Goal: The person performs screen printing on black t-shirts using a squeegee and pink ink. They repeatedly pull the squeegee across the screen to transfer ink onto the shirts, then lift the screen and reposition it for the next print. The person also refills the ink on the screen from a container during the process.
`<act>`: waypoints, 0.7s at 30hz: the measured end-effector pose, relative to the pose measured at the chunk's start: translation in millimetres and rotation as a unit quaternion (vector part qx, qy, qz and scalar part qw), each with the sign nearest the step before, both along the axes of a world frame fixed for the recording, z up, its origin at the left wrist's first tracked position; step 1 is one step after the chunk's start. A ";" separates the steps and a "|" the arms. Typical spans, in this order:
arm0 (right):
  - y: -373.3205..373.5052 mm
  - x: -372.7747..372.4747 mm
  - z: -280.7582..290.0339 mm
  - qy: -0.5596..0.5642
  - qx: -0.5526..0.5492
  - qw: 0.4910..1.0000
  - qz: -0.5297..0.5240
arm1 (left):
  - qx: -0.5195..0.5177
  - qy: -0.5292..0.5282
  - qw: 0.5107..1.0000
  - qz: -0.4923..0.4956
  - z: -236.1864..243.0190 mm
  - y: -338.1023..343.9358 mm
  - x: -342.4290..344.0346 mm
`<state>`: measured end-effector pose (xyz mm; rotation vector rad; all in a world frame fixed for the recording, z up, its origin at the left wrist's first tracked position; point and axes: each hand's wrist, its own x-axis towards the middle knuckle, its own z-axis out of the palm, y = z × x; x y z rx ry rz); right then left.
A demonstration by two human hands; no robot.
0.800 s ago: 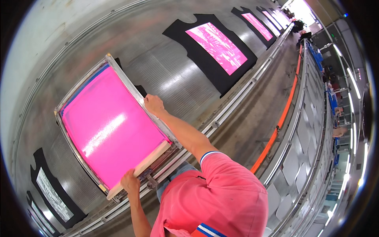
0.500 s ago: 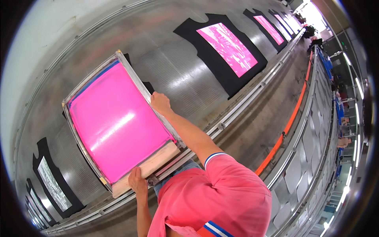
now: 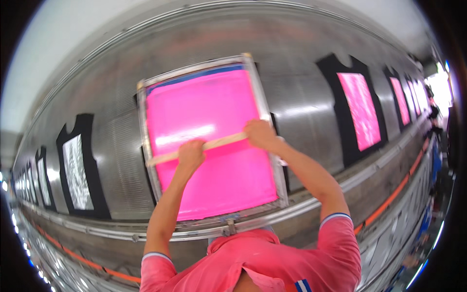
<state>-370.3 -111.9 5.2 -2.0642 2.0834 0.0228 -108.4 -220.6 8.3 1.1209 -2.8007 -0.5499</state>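
A screen printing frame lies on the long metal table, its mesh covered with bright pink ink. Across the middle of the mesh runs a wooden squeegee. My left hand is closed over it left of centre, and my right hand grips it near its right end. The squeegee slants, its right end farther from me. Dark edges of a black garment piece show past the frame's sides; the rest is hidden underneath.
On the metal table, black garment pieces with pink and white prints lie to the right. Others with white prints lie to the left. A metal rail borders the near edge, with an orange strip beyond it.
The squeegee has moved from the near edge to mid-mesh. My right hand has left the frame's side and now holds the squeegee with my left. My view has swung round, levelling the frame.
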 end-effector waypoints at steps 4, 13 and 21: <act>-103.4 -36.5 10.9 0.007 -0.018 0.999 -0.031 | -0.018 -0.072 0.995 0.060 -7.9 -138.8 -2.3; -228.4 -88.8 1.4 0.029 -0.045 0.998 -0.031 | -0.106 -0.124 0.985 0.058 4.4 -284.5 -8.2; -187.4 -63.3 -6.9 -0.011 -0.080 0.995 -0.061 | -0.123 -0.042 0.990 0.060 -13.3 -239.0 13.6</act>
